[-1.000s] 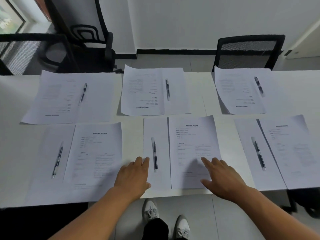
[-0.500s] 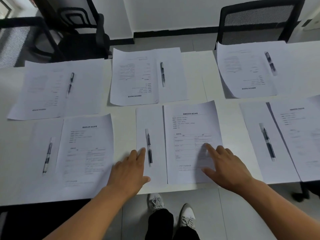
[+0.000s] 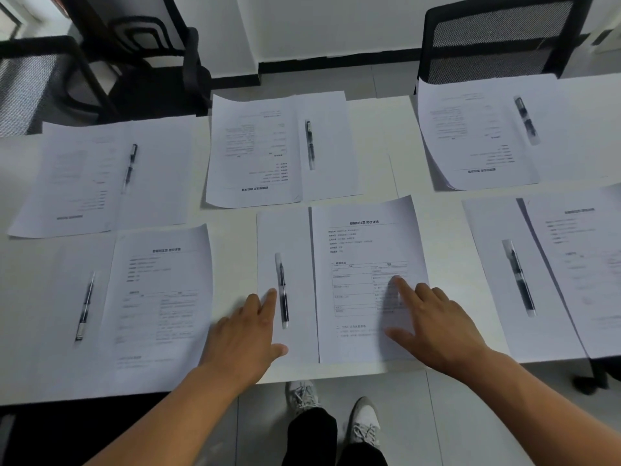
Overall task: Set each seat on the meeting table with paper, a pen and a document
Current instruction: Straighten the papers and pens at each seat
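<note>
Six place settings lie on the white meeting table (image 3: 373, 129), three along the near edge and three along the far edge, each with a blank sheet, a printed document and a pen. At the near centre seat, the left hand (image 3: 247, 334) rests flat with fingers extended on the blank sheet (image 3: 295, 237), its fingertips just beside the pen (image 3: 282, 290) lying lengthwise on that sheet; it grips nothing. The right hand (image 3: 437, 327) rests with fingers spread and straight on the printed document (image 3: 363, 250), which overlaps the sheet's right edge; it holds nothing. Two black mesh chairs (image 3: 497, 38) stand beyond the far edge.
</note>
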